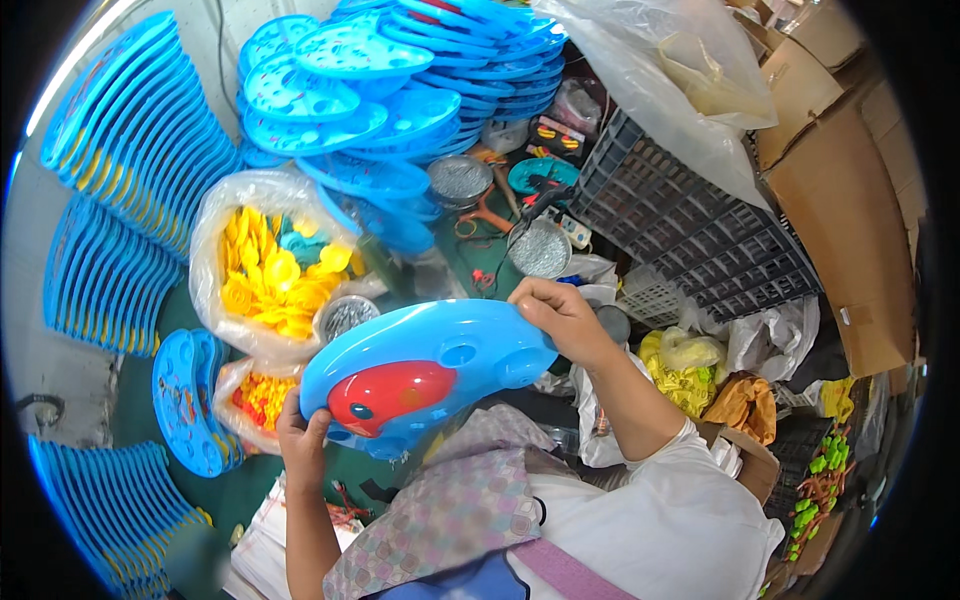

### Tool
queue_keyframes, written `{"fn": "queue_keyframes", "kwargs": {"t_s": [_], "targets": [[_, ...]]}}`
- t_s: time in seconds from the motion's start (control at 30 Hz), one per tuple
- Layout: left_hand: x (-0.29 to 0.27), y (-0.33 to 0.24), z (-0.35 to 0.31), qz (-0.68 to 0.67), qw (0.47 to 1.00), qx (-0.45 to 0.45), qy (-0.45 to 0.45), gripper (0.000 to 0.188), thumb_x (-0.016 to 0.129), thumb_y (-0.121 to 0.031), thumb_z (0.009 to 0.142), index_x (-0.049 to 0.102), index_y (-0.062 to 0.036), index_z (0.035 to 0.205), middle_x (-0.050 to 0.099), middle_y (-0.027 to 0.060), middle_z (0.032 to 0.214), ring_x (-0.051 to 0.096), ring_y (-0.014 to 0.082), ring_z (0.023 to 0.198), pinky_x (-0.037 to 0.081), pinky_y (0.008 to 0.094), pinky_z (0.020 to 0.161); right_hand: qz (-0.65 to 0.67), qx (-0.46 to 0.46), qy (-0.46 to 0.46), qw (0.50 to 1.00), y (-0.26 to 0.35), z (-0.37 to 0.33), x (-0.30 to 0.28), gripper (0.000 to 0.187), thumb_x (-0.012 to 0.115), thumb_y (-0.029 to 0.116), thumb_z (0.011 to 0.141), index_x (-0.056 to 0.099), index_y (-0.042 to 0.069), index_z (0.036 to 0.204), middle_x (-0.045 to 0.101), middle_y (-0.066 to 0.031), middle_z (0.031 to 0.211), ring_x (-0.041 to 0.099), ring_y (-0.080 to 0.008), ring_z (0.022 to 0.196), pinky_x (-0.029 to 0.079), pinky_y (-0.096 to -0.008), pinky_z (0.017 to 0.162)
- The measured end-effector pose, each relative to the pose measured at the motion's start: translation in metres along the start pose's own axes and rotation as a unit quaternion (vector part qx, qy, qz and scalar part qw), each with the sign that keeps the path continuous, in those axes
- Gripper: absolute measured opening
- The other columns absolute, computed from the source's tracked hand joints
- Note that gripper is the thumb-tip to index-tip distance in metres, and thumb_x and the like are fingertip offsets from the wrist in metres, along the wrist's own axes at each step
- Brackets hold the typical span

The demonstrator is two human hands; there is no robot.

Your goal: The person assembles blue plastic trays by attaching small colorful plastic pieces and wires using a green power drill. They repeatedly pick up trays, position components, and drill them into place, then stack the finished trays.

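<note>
A blue oval plastic panel (520, 335) with a raised red patch and round hollows is held up before my body, tilted. My left hand (303, 437) grips its lower left rim, thumb on the upper face. At the upper right rim my right hand (562, 312) is closed on the edge, its fingers partly hidden. Just beyond the panel stand a metal cup of small screws (348, 315) and a clear bag of yellow plastic parts (275, 275). Nearest my left hand is a bag of small red and yellow pieces (262, 400).
Stacks of similar blue panels (130, 140) line the left side, with a heap of blue panels (370, 90) at the back. Bowls of small metal parts (540, 248) and a teal dish (543, 178) sit behind. Black crates (690, 220) and a cardboard box (850, 220) border the right.
</note>
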State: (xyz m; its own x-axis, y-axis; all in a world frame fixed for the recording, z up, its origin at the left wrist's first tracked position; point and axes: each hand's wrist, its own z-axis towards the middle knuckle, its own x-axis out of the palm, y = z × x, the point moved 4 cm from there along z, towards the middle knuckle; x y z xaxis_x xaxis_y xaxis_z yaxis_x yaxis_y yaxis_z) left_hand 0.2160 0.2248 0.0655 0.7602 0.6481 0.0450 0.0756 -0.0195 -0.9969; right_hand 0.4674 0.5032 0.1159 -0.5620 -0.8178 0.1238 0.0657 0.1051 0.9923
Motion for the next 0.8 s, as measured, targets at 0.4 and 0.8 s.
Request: {"fn": "queue_keyframes", "kwargs": {"t_s": [0.4, 0.8], "targets": [[-0.085, -0.016, -0.076, 0.103, 0.987, -0.065, -0.109, 0.032, 0.062, -0.031, 0.103, 0.068, -0.0010, 0.110, 0.070, 0.0052, 0.101, 0.062, 0.0118, 0.095, 0.049, 0.0278, 0.088, -0.060, 0.131, 0.084, 0.986, -0.049, 0.012, 0.106, 0.032, 0.057, 0.031, 0.105, 0.066, 0.002, 0.114, 0.068, -0.0018, 0.102, 0.061, -0.0077, 0.095, 0.051, -0.0264, 0.084], [-0.106, 0.025, -0.090, 0.162, 0.968, -0.174, -0.081, 0.053, 0.046, -0.045, 0.108, 0.069, 0.0028, 0.112, 0.072, 0.0101, 0.104, 0.065, 0.0153, 0.092, 0.052, 0.0304, 0.086, -0.391, 0.108, 0.330, 0.852, -0.074, 0.062, 0.177, 0.062, 0.066, 0.056, 0.093, 0.070, -0.004, 0.107, 0.072, -0.0189, 0.094, 0.069, -0.0247, 0.088, 0.053, -0.0372, 0.081]]}}
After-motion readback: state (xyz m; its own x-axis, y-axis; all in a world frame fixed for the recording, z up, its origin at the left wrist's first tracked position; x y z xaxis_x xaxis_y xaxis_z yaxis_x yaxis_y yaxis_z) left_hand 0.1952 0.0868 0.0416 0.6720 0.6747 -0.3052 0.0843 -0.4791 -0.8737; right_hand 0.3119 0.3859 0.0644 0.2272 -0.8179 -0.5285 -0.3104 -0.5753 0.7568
